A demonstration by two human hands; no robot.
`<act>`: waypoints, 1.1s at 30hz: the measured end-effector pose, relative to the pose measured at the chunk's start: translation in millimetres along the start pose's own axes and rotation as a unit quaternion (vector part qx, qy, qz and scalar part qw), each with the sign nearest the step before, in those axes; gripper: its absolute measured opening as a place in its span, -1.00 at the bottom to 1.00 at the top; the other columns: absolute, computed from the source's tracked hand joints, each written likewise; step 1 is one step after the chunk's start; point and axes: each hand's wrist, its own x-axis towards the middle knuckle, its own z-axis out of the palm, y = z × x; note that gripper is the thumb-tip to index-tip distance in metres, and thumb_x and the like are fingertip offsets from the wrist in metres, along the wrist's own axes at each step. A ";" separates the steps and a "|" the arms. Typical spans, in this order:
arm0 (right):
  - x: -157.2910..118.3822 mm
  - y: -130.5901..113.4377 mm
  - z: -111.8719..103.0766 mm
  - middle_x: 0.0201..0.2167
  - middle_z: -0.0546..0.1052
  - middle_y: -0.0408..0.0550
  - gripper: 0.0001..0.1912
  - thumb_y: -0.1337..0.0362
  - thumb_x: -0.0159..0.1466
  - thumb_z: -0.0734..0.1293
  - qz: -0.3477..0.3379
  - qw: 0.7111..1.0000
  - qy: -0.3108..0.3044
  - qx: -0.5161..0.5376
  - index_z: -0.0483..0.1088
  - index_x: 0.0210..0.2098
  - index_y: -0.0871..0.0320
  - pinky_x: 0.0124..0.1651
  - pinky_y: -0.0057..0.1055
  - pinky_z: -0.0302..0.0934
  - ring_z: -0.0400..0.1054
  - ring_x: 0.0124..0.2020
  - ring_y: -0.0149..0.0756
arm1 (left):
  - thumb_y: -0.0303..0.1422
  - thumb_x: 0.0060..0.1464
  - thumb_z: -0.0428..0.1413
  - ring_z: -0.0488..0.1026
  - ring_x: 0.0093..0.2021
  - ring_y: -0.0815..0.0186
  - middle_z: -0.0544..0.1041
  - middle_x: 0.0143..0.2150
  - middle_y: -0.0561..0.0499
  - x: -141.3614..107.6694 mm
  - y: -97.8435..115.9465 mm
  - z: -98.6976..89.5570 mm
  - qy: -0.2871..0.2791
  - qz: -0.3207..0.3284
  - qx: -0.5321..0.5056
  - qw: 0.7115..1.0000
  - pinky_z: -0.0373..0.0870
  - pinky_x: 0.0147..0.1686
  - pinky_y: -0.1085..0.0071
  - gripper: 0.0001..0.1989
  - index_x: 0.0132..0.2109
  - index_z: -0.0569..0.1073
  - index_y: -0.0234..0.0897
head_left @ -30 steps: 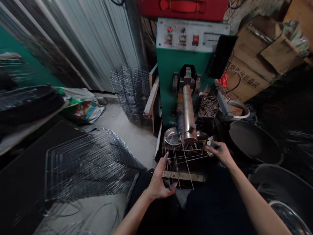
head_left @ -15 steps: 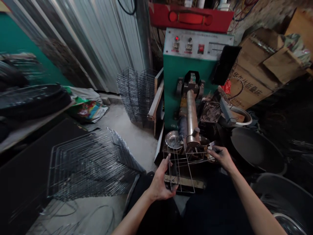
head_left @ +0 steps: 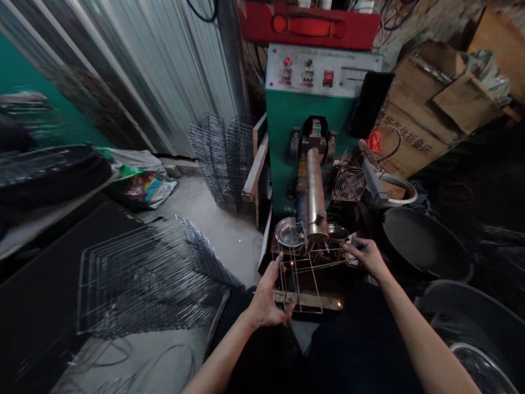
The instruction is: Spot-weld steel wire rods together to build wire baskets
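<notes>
The boxy wire frame [head_left: 305, 273], built of thin, straight steel rods crossing at right angles, sits just below the tip of the polished steel cylinder [head_left: 315, 186] on the welding machine, its lower end by a pale wooden strip [head_left: 307, 299]. The left hand [head_left: 264, 301] has its fingers curled around the frame's near side, and the right hand [head_left: 365, 257] has its fingers clamped on the far corner. Two tiny orange sparks [head_left: 292, 264] glow on the wires; neither shows in the earlier frame, while the hands keep much the same hold.

Two shallow steel dishes [head_left: 289, 231] lie just behind the frame, either side of the cylinder's tip. Behind them rises the green painted cabinet [head_left: 295, 117], topped by a scuffed metal control panel [head_left: 324, 71] with one red lamp and a red rocker switch. A round-caged fan [head_left: 348, 184] sits to its right.

Two stacks of wire grids stand nearby: a tall one [head_left: 223, 161] against corrugated metal sheeting [head_left: 164, 65], and a wider one [head_left: 151, 276] on the left. Two dark, round pans [head_left: 424, 243] lie on the right, below a torn cardboard carton [head_left: 414, 131].
</notes>
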 end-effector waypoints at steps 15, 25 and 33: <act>-48.8 44.6 -42.8 -0.55 0.48 -0.21 -0.33 -0.17 0.13 0.47 0.214 0.923 -0.317 -0.042 0.38 0.04 0.16 -0.61 -0.53 0.17 0.36 -0.65 -0.38 | 0.29 -0.11 0.27 0.51 0.09 -0.02 0.11 0.46 -0.21 -43.4 34.2 -35.4 -0.030 -0.251 -0.365 0.896 0.58 -0.03 0.00 0.12 0.49 -0.01 0.13; -50.2 99.3 -11.6 -0.59 0.48 -0.21 -0.19 -0.21 -0.10 0.58 0.240 0.850 -0.468 0.017 0.49 0.00 0.16 -0.59 -0.56 0.05 0.29 -0.63 -0.44 | 0.01 -0.24 0.50 0.12 0.46 -0.30 0.14 0.46 -0.27 -70.7 45.7 -49.8 -0.115 -0.198 -0.132 0.964 0.16 0.37 -0.30 0.36 0.53 -0.13 -0.04; -30.3 44.8 -35.6 -0.37 0.52 -0.10 -0.46 -0.23 0.17 0.45 0.055 0.945 -0.318 0.049 0.49 -0.33 0.18 -0.18 -0.38 0.23 0.36 -0.28 -0.29 | -0.20 -0.23 0.45 0.34 0.34 -0.18 0.27 0.37 -0.25 -61.3 36.9 -22.5 -0.062 -0.139 -0.080 0.985 0.23 0.38 -0.20 0.16 0.44 0.02 -0.17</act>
